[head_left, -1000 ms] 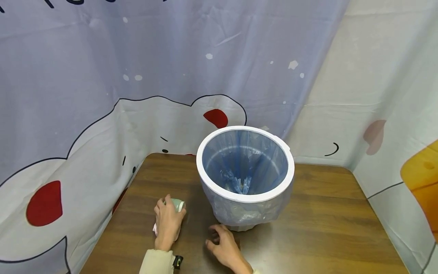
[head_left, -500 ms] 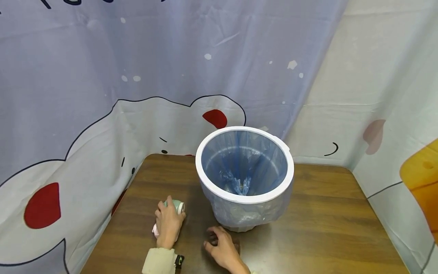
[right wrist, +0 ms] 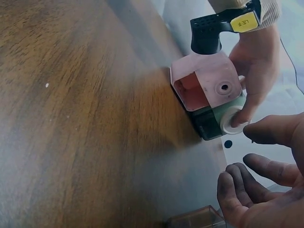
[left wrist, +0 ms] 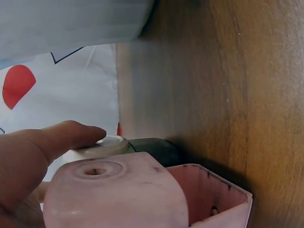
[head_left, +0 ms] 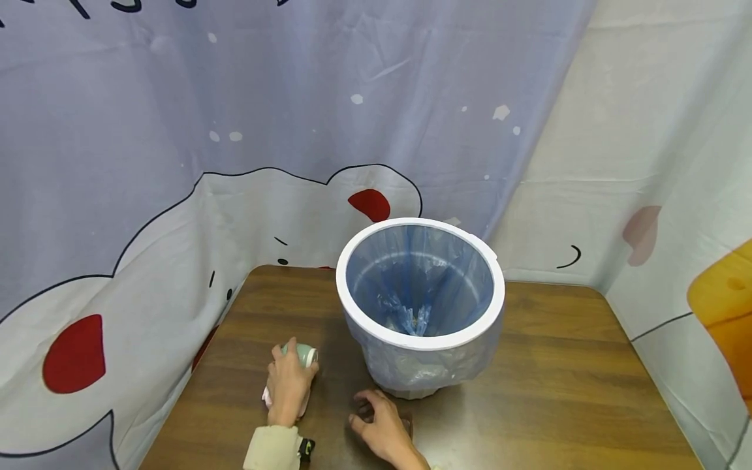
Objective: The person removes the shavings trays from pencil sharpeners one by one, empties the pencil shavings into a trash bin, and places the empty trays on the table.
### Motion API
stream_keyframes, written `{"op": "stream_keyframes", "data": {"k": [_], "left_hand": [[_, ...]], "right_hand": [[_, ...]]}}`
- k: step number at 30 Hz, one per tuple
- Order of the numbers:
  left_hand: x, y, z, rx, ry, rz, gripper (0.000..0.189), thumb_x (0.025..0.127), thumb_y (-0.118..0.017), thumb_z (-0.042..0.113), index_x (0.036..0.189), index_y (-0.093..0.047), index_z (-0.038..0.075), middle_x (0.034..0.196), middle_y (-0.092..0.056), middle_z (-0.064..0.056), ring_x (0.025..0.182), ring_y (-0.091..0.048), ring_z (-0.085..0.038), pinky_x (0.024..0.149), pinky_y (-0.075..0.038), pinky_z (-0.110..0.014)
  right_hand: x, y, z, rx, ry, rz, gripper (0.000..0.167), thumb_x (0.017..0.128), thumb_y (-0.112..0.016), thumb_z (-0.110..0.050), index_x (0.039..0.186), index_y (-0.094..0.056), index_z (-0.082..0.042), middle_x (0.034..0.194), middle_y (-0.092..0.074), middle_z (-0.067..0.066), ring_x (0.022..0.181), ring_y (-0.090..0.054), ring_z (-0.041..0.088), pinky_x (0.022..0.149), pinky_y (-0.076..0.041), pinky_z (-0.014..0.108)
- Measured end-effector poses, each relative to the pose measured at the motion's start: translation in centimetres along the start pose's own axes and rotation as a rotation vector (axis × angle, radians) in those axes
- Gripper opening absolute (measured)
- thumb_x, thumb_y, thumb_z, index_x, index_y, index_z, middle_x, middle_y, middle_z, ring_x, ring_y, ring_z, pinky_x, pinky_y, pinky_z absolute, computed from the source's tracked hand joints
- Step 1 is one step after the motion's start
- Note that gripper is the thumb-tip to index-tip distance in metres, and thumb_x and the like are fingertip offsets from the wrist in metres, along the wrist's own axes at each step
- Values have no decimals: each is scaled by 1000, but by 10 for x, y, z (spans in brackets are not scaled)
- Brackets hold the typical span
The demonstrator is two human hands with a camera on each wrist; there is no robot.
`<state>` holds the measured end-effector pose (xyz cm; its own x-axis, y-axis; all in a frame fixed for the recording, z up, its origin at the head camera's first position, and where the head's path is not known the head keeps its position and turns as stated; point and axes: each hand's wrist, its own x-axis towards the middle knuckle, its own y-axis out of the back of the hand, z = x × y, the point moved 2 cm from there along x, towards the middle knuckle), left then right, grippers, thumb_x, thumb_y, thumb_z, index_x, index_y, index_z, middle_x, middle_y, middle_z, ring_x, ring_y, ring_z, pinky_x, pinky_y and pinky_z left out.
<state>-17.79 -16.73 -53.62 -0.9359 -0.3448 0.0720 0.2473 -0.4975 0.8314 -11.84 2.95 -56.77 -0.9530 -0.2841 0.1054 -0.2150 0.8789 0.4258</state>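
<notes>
In the head view my left hand (head_left: 289,385) holds a pink and green pencil sharpener (left wrist: 118,194) on the table. Its pink end has a round pencil hole, and beside that gapes a hollow compartment (right wrist: 191,92). The left thumb lies over the white round part (right wrist: 232,119) on the sharpener's green side. My right hand (head_left: 384,427) hovers to the right of it, fingers loosely bent, with nothing between them. Close by that hand, partly hidden under it in the head view, sits a see-through brownish box (right wrist: 197,218) resembling a shavings drawer.
A white-rimmed bin (head_left: 420,343) lined with a blue bag stands just beyond my right hand. Crumpled bluish plastic shows at its bottom. The brown wooden table (head_left: 564,391) backs onto a printed curtain (head_left: 282,98).
Between one second and half a second ago my right hand shifts very slightly left. The left hand keeps its hold on the pencil sharpener, and the bin stays put.
</notes>
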Motion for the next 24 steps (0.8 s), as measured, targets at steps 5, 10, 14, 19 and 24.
{"op": "stream_keyframes", "data": {"k": [5,10,14,19,24], "left_hand": [[0,0,-1,-2,14,2,74,71,-75,24,134,-42,4,124,-38,-30,87,-51,-54,67,-43,-59],[0,2,-1,-7,11,17,74,69,-77,25,132,-44,4,121,-40,-30,81,-54,-52,62,-44,-57],[1,2,-3,-8,13,8,73,68,-76,27,131,-45,5,119,-40,-28,80,-54,-50,60,-43,-56],[3,0,-6,-23,11,1,75,67,-75,29,132,-43,7,119,-39,-27,84,-54,-51,61,-43,-57],[4,-2,-10,-37,17,35,73,66,-75,32,130,-47,10,118,-41,-25,84,-55,-49,61,-43,-56]], "right_hand": [[0,1,0,-10,3,3,29,76,-68,-15,103,-61,-4,93,-59,8,79,-59,14,67,-49,25],[-1,1,-1,-8,8,3,30,75,-68,-14,102,-62,-4,93,-59,8,78,-59,14,66,-49,26],[-2,0,-2,-11,23,-3,30,75,-68,-15,102,-62,-4,92,-60,8,78,-59,14,67,-49,27],[-1,0,-2,-12,40,0,30,75,-68,-14,102,-62,-4,92,-60,7,78,-59,14,67,-49,26],[1,1,-3,-27,41,0,30,75,-69,-15,102,-62,-5,92,-60,7,78,-60,15,66,-48,25]]}}
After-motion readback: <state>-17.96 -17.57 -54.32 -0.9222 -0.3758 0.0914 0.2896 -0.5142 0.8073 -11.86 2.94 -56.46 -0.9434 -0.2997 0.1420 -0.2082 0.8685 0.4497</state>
